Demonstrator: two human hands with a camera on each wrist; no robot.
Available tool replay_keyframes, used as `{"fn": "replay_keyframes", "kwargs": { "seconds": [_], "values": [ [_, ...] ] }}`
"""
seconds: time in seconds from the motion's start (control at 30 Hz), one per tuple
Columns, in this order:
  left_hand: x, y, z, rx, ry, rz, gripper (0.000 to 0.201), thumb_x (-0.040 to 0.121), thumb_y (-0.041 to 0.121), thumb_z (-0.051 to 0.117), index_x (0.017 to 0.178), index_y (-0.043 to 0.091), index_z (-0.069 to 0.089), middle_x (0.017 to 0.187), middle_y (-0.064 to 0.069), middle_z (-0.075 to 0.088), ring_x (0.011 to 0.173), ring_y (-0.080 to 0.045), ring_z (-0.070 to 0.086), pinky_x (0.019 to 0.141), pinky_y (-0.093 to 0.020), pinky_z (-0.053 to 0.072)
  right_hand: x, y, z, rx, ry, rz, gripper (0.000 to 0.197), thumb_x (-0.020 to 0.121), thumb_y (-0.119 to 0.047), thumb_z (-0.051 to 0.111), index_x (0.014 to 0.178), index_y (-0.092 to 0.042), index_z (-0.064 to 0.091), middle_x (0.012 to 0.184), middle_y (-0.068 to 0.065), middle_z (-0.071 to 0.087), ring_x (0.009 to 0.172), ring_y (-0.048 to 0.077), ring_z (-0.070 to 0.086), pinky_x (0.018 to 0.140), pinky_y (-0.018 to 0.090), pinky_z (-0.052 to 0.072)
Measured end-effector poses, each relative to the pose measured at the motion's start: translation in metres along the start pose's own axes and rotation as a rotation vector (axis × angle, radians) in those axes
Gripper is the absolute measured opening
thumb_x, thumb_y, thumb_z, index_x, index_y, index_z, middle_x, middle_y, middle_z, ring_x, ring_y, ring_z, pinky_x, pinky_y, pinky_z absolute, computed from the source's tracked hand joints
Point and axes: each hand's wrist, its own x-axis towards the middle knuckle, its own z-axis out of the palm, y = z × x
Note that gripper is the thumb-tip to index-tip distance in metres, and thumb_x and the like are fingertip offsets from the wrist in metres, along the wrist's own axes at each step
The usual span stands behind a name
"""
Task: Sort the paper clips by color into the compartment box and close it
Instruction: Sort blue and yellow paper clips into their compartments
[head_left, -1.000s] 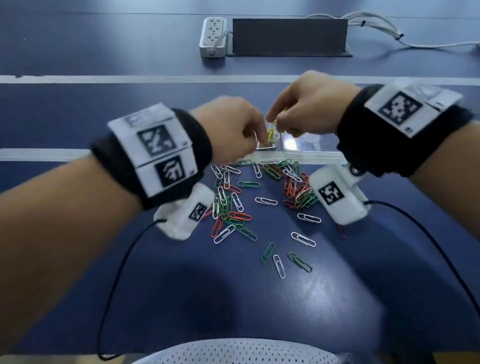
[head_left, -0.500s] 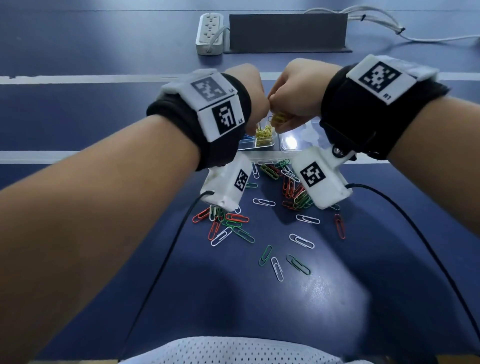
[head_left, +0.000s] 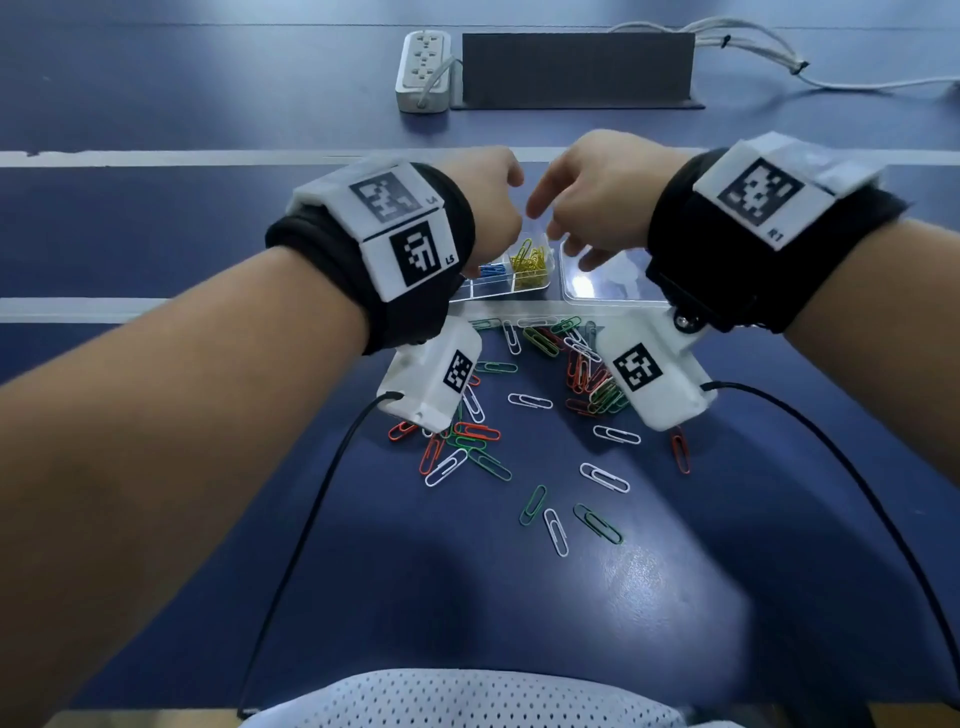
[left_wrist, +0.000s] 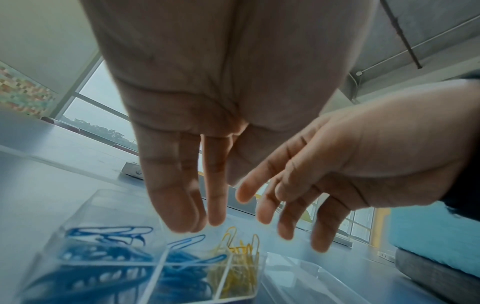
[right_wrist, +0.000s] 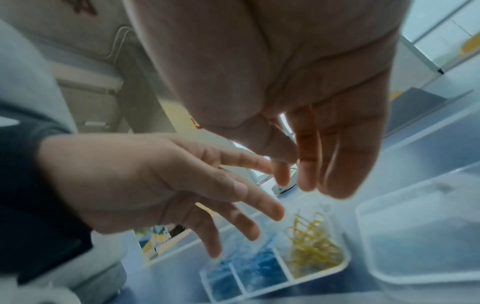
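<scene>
Clear compartment box sits just below both hands, blue clips under left hand, fingers loosely spread, holding nothing; yellow clips between hands; right hand spread, holding nothing. Loose clips on bench near wrists.

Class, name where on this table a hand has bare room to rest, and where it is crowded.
Bare: between the power strip and the compartment box; also nearest the person. Crowded: loose paper clips in front of the box, under both hands.
</scene>
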Motion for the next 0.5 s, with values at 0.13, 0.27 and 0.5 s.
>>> {"fn": "replay_keyframes", "kwargs": {
  "seconds": [0.13,0.27,0.5],
  "values": [
    [0.000,-0.008,-0.002,0.039,0.055,0.052,0.050,0.086,0.006,0.042,0.134,0.021,0.040,0.119,-0.008,0.062,0.105,-0.029,0.061,0.088,-0.044,0.054,-0.007,0.003,0.007,-0.320,-0.047,-0.091,0.049,0.087,-0.002,0.036,0.121,-0.026,0.063,0.125,0.002,0.060,0.095,0.021,0.062,0.078,0.025,0.049],
    [-0.009,-0.016,-0.006,0.033,0.053,0.055,0.049,0.086,0.006,0.042,0.132,0.022,0.042,0.125,-0.007,0.059,0.110,-0.027,0.058,0.089,-0.036,0.051,-0.006,0.005,0.010,-0.354,-0.069,-0.086,0.047,0.086,-0.004,0.038,0.118,-0.025,0.065,0.123,0.003,0.062,0.104,0.024,0.056,0.085,0.027,0.044],
    [-0.024,-0.026,-0.008,0.044,0.065,0.120,0.037,0.088,0.017,0.054,0.125,0.021,0.051,0.102,-0.003,0.067,0.069,-0.011,0.055,0.067,-0.025,0.043,0.009,0.013,0.013,-0.282,0.041,-0.151,0.016,0.087,-0.019,0.059,0.096,-0.020,0.072,0.087,-0.001,0.063,0.085,0.017,0.057,0.077,0.026,0.046]
  ]
}}
